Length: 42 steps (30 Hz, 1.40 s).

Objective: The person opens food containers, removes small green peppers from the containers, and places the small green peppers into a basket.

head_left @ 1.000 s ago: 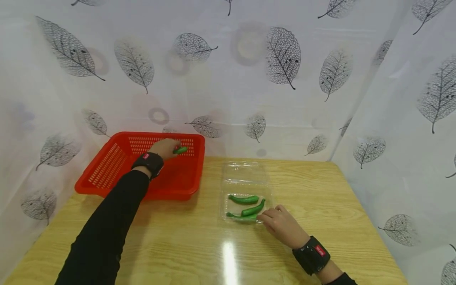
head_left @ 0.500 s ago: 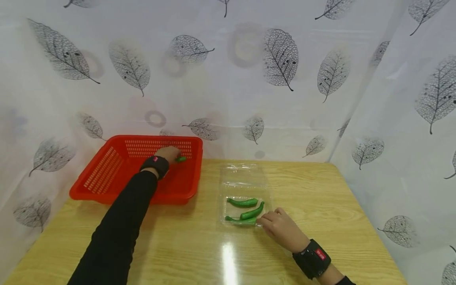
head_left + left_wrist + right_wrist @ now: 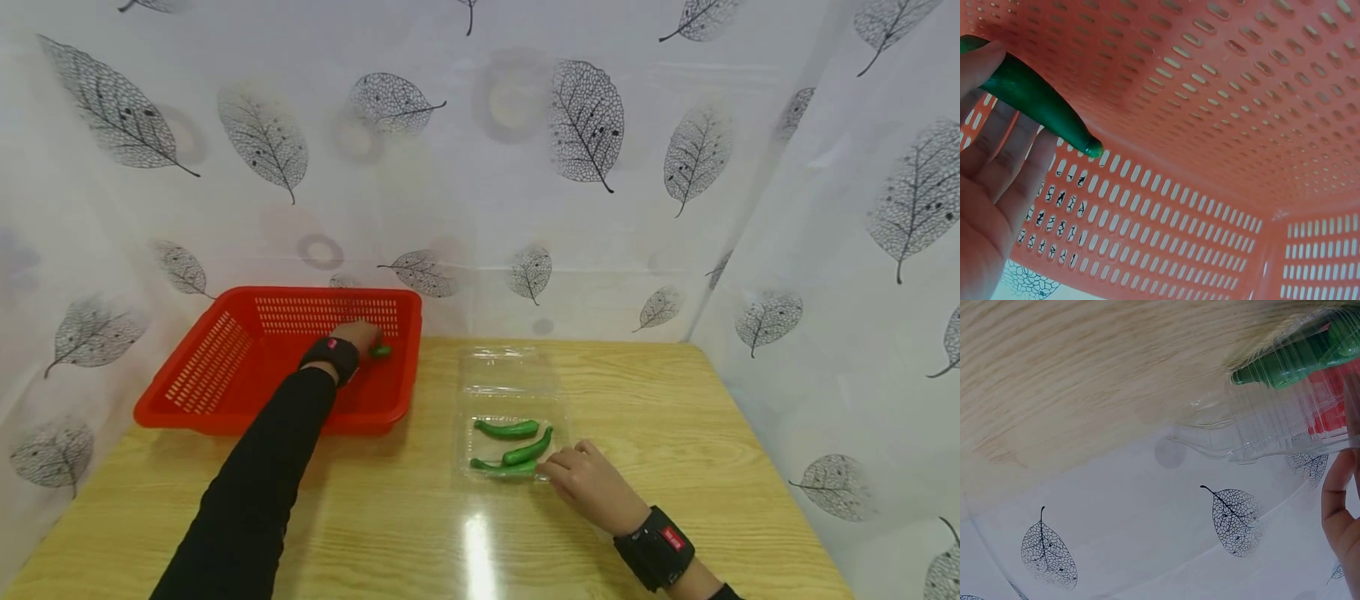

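Note:
Inside the red basket (image 3: 152,406), my left hand (image 3: 357,335) holds a green chili pepper (image 3: 381,351). The left wrist view shows the pepper (image 3: 1044,106) pinched between thumb and fingers, above the basket's slotted wall (image 3: 1147,206). My right hand (image 3: 592,487) grips the near right corner of a clear plastic box (image 3: 512,400), which stands with its lid folded back. Three green chili peppers (image 3: 506,430) lie in the box. At the right edge of the right wrist view, fingers (image 3: 1338,500) touch the box's rim; the rest of that hand is out of frame.
The basket stands at the back left of a wooden table (image 3: 637,392), to the left of the box. A white curtain (image 3: 480,167) printed with leaves encloses the back and both sides. Glare falls on the table's front middle.
My left hand has gone lower into the basket, carrying the chili pepper down with it. The right hand stays at the box's corner. The head view has shifted slightly.

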{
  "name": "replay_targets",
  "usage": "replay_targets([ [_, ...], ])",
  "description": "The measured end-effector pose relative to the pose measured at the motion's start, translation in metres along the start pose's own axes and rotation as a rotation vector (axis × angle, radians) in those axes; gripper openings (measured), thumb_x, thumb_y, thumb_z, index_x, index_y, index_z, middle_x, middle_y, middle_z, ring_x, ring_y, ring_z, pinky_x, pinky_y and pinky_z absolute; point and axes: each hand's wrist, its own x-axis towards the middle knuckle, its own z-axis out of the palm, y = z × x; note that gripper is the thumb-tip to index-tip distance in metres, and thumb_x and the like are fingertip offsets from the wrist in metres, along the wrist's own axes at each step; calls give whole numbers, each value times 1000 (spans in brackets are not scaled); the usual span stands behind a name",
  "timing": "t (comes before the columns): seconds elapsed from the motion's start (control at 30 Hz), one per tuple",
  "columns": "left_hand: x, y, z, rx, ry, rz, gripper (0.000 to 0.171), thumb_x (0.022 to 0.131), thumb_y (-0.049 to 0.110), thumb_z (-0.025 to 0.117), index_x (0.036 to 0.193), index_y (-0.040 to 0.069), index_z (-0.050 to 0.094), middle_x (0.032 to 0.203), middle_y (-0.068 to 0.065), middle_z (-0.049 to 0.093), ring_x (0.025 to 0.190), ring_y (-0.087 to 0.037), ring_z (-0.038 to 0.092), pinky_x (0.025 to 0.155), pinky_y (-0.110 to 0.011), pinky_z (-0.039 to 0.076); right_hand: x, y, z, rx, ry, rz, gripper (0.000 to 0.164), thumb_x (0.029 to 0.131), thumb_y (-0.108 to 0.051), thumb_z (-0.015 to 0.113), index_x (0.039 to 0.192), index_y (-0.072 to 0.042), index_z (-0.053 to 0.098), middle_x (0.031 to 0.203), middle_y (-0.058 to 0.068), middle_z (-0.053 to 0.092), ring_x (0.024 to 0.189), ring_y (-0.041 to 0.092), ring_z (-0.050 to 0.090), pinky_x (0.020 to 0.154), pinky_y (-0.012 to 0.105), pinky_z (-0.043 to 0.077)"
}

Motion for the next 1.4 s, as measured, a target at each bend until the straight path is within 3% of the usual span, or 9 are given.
replay_targets([
  [0.13,1,-1,3,-2,-6,6,12,74,3,72,82,9,66,77,-5,61,69,-20,49,65,-33,41,0,-1,0,1,-2,0,31,67,-9,81,95,-19,70,82,-10,67,72,2,61,68,22,37],
  [0.53,1,1,5,5,-20,3,6,79,7,70,80,8,65,72,-5,55,66,-19,44,62,-31,36,0,0,0,-2,-11,8,31,68,-12,81,95,-19,70,82,-10,68,73,2,61,69,22,39],
  [1.13,-1,8,2,31,-35,-10,17,74,3,74,87,6,64,81,-8,62,71,-21,49,69,-34,43,-1,1,-1,3,-15,8,30,69,-9,80,96,-17,70,82,-9,68,73,3,62,70,23,38],
  [1.4,-4,6,2,-31,-45,-41,21,72,3,75,89,7,64,82,-7,60,75,-23,49,72,-36,44,0,1,-3,6,-43,14,29,71,-10,79,97,-16,69,84,-8,69,75,4,63,70,23,39],
])
